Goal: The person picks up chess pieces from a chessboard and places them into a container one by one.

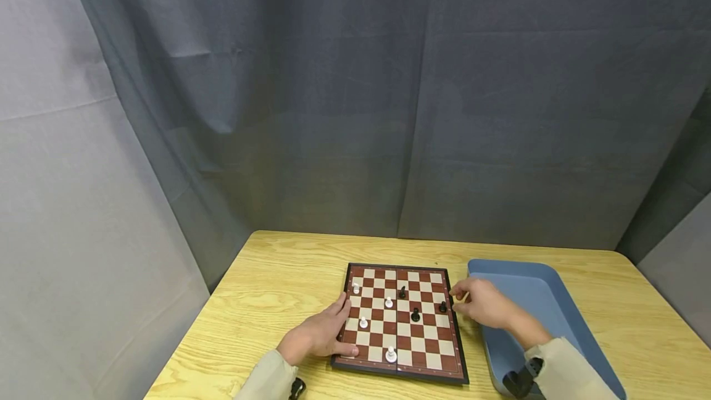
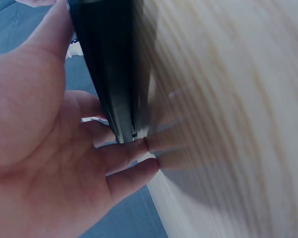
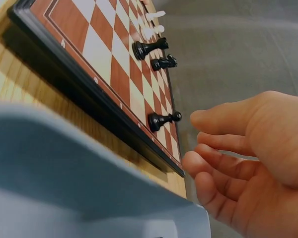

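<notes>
A brown and cream chessboard [image 1: 397, 326] with a black rim lies on the table. My left hand [image 1: 322, 332] rests along its left edge, the thumb over the near-left corner and the fingers stretched along the side. In the left wrist view two fingertips [image 2: 150, 166] touch the tabletop beside the rim. Beyond the board's right edge, my right hand [image 1: 484, 302] is raised with loosely bent fingers and nothing between them. Closest to it stands a black pawn [image 3: 161, 120]. Two more black pieces, one a knight [image 3: 164, 62], and several white pieces, including a near one [image 1: 391, 354], stand on the squares.
A blue tray [image 1: 547, 273] sits right of the board, under my right forearm. Wood-grain tabletop [image 1: 250, 301] stretches to the left and behind the board. Grey curtains [image 1: 333, 110] hang past the table's far edge.
</notes>
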A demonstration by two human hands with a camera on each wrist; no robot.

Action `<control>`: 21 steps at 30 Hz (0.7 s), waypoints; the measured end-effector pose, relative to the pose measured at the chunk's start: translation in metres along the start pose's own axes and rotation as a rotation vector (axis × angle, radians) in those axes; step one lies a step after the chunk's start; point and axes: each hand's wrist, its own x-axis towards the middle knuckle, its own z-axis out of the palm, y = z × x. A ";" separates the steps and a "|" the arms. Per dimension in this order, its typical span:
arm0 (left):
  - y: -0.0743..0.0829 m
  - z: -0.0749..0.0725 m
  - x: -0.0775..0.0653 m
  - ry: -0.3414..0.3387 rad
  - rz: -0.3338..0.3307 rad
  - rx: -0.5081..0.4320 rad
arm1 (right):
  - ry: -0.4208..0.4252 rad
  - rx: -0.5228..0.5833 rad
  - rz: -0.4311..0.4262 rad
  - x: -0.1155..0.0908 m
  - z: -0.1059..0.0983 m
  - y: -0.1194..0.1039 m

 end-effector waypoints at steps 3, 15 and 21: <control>0.000 -0.001 0.000 0.001 -0.003 0.005 | -0.019 0.030 0.013 0.003 0.004 -0.001; 0.001 -0.001 0.001 -0.005 -0.022 0.011 | -0.061 0.127 0.127 0.008 0.017 -0.006; 0.001 0.000 0.001 -0.004 -0.025 -0.001 | -0.079 0.159 0.168 0.010 0.021 -0.008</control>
